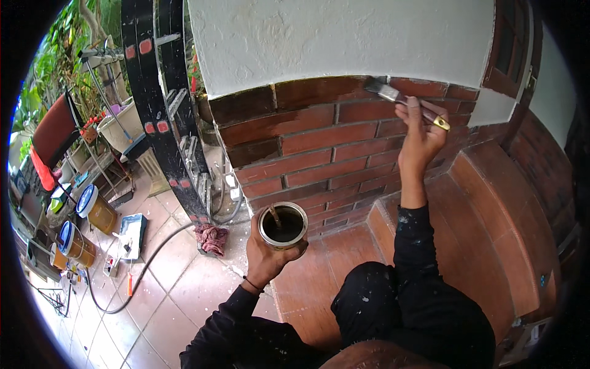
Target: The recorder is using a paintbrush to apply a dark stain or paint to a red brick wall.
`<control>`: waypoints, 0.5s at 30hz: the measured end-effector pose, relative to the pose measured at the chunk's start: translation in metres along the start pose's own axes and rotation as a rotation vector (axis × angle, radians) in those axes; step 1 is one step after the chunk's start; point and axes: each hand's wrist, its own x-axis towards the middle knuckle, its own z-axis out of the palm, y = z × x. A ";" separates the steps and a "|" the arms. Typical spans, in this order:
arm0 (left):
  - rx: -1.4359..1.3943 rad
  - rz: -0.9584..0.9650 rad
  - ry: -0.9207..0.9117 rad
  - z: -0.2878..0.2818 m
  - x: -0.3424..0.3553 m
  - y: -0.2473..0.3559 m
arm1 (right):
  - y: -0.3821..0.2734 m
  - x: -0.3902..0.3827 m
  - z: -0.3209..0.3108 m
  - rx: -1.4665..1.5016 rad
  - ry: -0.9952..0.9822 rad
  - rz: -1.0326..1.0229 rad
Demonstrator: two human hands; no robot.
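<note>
My left hand (268,259) is wrapped round an open metal can (289,245) of dark liquid, with a brown stick standing in it. My right hand (421,140) grips a paintbrush (396,97) by its dark red handle. The dark bristles lie against the top row of the brick wall facing (326,138), just under the white wall (344,43). Several bricks at the upper left look darker and wet, while the lower ones are a lighter red. Whether the bristles press on the brick is hard to tell.
A black ladder (161,111) stands left of the wall corner, with a crumpled cloth (211,239) at its foot. Several lidded buckets (98,212), a paint tray (131,237) and a hose (149,265) are on the tiled floor. Curved terracotta steps (491,209) rise at right.
</note>
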 end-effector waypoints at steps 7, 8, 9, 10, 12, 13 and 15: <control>0.052 0.032 0.010 0.003 0.001 -0.002 | 0.022 -0.006 0.021 -0.001 -0.080 0.039; 0.050 0.035 0.012 0.004 0.002 0.001 | 0.027 0.000 0.010 0.001 -0.081 0.035; 0.035 0.035 0.008 0.005 0.002 0.004 | 0.032 0.009 -0.005 -0.016 -0.021 0.014; 0.021 0.033 0.003 0.005 0.002 0.006 | 0.030 0.015 -0.012 -0.034 0.038 -0.005; 0.014 0.030 0.001 0.004 0.002 0.008 | 0.027 0.016 -0.023 -0.026 0.071 0.036; 0.008 0.025 -0.003 0.004 0.002 0.007 | 0.021 0.014 -0.021 -0.026 0.068 0.022; -0.003 0.019 -0.005 0.004 0.002 0.003 | 0.012 0.006 -0.014 0.015 0.039 0.013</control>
